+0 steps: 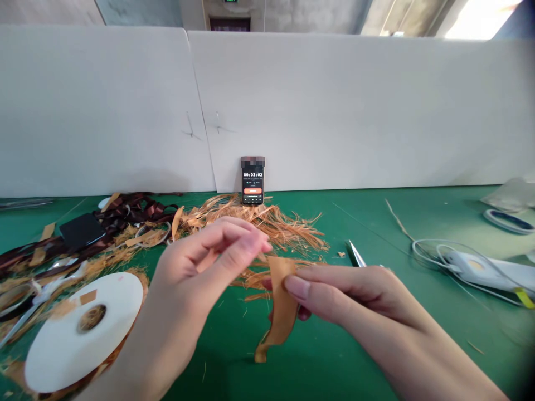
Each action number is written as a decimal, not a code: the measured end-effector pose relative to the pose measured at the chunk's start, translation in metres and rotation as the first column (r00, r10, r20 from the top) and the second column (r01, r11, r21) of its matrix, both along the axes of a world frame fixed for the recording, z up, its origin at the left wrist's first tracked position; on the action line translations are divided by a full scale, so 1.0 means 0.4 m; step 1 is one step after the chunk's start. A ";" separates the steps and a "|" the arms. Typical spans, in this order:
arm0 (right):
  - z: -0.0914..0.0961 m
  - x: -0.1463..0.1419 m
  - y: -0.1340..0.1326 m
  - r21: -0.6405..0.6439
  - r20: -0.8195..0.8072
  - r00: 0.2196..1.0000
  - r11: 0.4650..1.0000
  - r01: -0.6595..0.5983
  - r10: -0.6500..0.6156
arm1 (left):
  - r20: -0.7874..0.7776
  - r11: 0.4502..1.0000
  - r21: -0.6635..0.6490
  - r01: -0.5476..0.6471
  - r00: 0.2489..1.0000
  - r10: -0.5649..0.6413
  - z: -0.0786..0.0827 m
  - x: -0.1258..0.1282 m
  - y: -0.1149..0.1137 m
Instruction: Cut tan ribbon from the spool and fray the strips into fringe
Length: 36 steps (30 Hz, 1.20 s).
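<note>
My right hand (351,301) is pinching an orange ribbon strip (281,306) between thumb and fingers, right in the middle of the shot, with the loose end curling down toward 6 o'clock. My left hand (209,262) sits just beside it, fingers bunched into a pinch, though I can't tell if there's anything in there. Frayed orange fibers (259,223) are piled up behind the hands on the green mat (368,223). A white ribbon spool (79,334) lies at 8 o'clock, dark brown ribbon (137,211) at 10, and scissors (355,253) poke out near 2. A phone (253,181) showing a timer leans against a white board (334,111) at 12, and a white corded gadget (476,267) sits at 3.
</note>
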State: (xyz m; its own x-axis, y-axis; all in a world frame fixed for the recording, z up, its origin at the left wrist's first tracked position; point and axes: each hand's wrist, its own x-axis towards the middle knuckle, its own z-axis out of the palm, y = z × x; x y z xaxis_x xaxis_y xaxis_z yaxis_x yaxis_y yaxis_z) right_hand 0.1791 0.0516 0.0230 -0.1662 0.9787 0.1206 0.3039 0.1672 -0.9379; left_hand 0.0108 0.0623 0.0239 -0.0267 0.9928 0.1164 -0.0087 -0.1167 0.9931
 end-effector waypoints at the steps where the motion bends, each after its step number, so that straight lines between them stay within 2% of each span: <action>1: 0.005 0.000 -0.003 0.001 0.034 0.999 1.000 0.027 -0.027 | 0.010 1.000 0.010 -0.010 1.000 0.009 -0.001 -0.003 -0.001; 4: 0.012 0.000 -0.006 -0.014 0.071 0.996 0.999 0.049 -0.048 | -0.034 0.998 -0.030 0.060 0.998 -0.061 0.002 -0.006 -0.008; 8: 0.006 0.000 -0.003 -0.006 -0.006 1.000 1.000 -0.025 0.025 | -0.076 0.992 -0.078 0.097 0.992 -0.103 0.003 0.006 -0.013; 11: 0.010 -0.002 -0.004 -0.048 0.061 0.998 0.999 0.018 -0.015 | -0.080 0.983 -0.085 0.164 0.982 -0.170 -0.002 0.008 -0.008; 15: 0.017 -0.008 -0.012 0.104 0.075 0.987 0.985 0.134 -0.142 | -0.030 0.961 -0.141 0.238 0.969 -0.244 -0.008 0.005 0.000; 17: 0.018 -0.010 -0.013 0.152 0.108 0.980 0.977 0.149 -0.166 | 0.008 0.954 -0.153 0.256 0.966 -0.258 -0.009 0.007 0.003; 21: 0.021 -0.005 -0.015 0.101 0.131 0.983 0.988 0.119 -0.132 | -0.006 0.957 -0.153 0.247 0.968 -0.251 -0.008 0.016 0.006; 24: 0.024 0.004 -0.016 0.042 0.114 0.984 0.990 0.131 -0.135 | -0.030 0.972 -0.150 0.182 0.982 -0.188 -0.005 0.024 0.003; 29: 0.021 0.010 -0.016 0.102 0.134 0.964 0.971 0.217 -0.229 | 0.004 0.982 -0.159 0.101 0.995 -0.102 -0.002 0.030 -0.006; 36: 0.023 -0.001 -0.015 0.191 0.196 0.966 0.973 0.128 -0.166 | -0.052 0.972 -0.130 0.194 0.978 -0.202 -0.005 0.016 -0.003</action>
